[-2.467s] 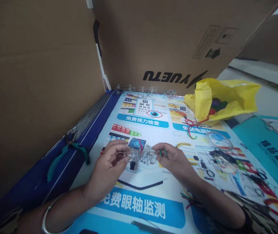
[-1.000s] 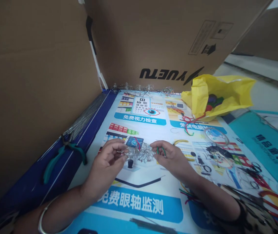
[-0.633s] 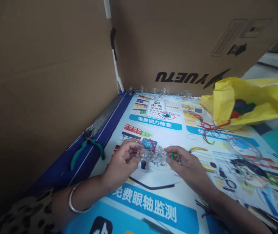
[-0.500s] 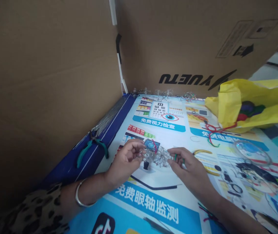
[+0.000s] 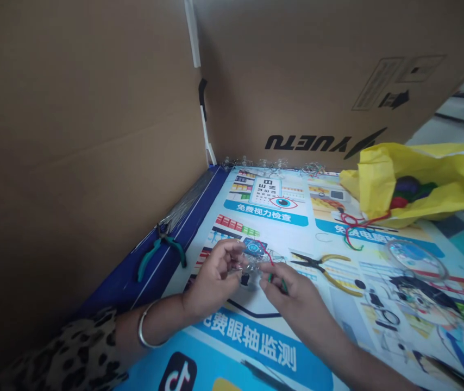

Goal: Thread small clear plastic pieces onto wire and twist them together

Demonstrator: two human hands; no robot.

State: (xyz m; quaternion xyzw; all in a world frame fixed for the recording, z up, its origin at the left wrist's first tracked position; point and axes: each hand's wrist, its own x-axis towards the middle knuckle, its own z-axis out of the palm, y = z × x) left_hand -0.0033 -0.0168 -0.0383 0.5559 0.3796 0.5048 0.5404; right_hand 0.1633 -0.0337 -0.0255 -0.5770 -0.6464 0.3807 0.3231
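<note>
Low over the printed sheet, my left hand (image 5: 218,279) is closed with thumb and fingers on a small bent-wire ornament (image 5: 251,265) of thin silvery wire. Its exact shape is hard to make out. Close on its right, my right hand (image 5: 293,293) pinches a red and green cord (image 5: 265,252). The red part runs up from the fingertips past the wire, and a green loop shows between the fingers. Just beyond my right hand lie yellow-handled pliers (image 5: 322,264), jaws pointing left.
Teal-handled pliers (image 5: 161,245) lie on the blue edge at left, below a bundle of straight wires (image 5: 187,201). Cardboard walls (image 5: 297,81) rise behind and left. Several wire figures (image 5: 264,164) line the back. At right are a yellow bag (image 5: 378,182) and a wire coil (image 5: 440,270).
My right hand has moved left, close to my left hand, and the red cord now stretches toward its fingers. The yellow-handled pliers have come into fuller view. The camera view has shifted slightly.
</note>
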